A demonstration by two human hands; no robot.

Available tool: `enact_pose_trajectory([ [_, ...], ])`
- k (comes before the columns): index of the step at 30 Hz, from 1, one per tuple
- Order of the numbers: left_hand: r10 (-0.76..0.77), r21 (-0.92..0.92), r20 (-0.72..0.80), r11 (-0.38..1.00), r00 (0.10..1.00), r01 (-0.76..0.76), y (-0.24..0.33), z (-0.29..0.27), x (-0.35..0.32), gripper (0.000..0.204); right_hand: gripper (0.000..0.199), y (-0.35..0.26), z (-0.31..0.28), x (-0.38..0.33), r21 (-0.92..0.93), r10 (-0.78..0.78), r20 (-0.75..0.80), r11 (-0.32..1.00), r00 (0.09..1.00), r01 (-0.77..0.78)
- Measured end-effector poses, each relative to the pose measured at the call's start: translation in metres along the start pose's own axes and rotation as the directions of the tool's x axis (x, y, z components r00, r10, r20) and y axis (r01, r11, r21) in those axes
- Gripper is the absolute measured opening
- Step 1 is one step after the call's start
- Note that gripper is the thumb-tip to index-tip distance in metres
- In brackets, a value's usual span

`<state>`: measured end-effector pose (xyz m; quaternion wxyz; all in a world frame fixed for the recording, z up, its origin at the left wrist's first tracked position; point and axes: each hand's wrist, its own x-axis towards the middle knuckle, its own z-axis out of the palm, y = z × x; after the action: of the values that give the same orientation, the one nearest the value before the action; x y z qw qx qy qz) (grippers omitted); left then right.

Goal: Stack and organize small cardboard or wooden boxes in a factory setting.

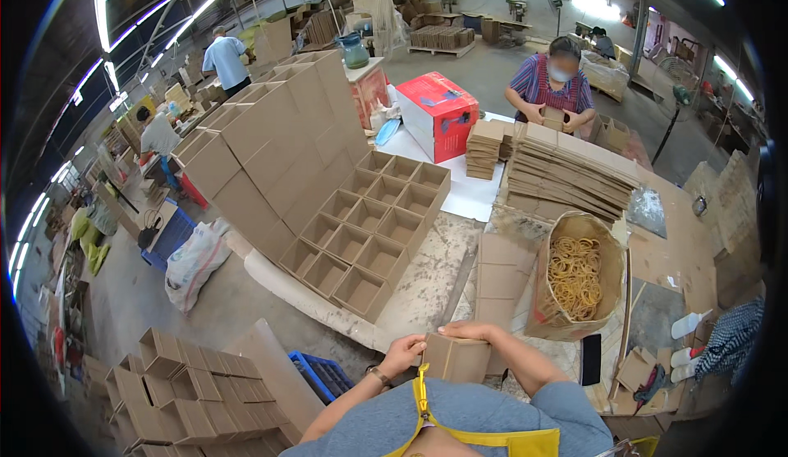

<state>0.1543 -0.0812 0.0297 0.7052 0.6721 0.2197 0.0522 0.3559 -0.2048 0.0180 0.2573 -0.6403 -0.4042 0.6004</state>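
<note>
Close to my body is a small brown cardboard box [456, 360], at the table's near edge. My left hand [404, 354] closes on its left side, fingers curled at the corner. My right hand [465, 331] reaches over the far top edge and grips the box there, with its thumb side partly hidden. Just beyond stands a stack of flat scored cardboard pieces [502, 268]. A paper sack [552, 309] of yellow rubber bands [576, 275] is right of my right hand. Open square boxes [369, 214] stand in rows ahead to the left.
Behind those rows rises a tall wall of stacked boxes [283, 149]. Piled cardboard sheets [566, 170] and a red carton [437, 115] stand farther off. A co-worker [552, 88] handles a small box across the table. More boxes [197, 395] and a blue crate [322, 377] are at the lower left.
</note>
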Motion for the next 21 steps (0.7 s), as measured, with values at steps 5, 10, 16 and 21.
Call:
enact_pose_trajectory([
  [5, 0.234, 0.625, -0.118, 0.773, 0.965, -0.111, 0.011, 0.011, -0.004, 0.018, 0.064, -0.014, 0.000, 0.001, -0.063, 0.055, 0.012, 0.997, 0.998, -0.054],
  [10, 0.317, 0.679, -0.270, 0.733, 0.909, -0.053, -0.028, -0.023, 0.005, 0.016, 0.067, -0.045, 0.001, -0.006, -0.098, 0.068, 0.046, 0.993, 0.997, -0.064],
  [16, 0.177, 0.748, -0.388, 0.634, 0.905, 0.196, -0.064, -0.054, 0.027, 0.015, 0.057, -0.024, 0.008, 0.014, -0.251, -0.356, -0.077, 0.911, 0.931, 0.328],
  [21, -0.006, 0.645, -0.188, 0.753, 0.982, 0.128, -0.024, -0.050, -0.006, 0.015, 0.023, -0.010, -0.016, -0.020, 0.094, -0.081, -0.278, 0.989, 0.957, 0.111],
])
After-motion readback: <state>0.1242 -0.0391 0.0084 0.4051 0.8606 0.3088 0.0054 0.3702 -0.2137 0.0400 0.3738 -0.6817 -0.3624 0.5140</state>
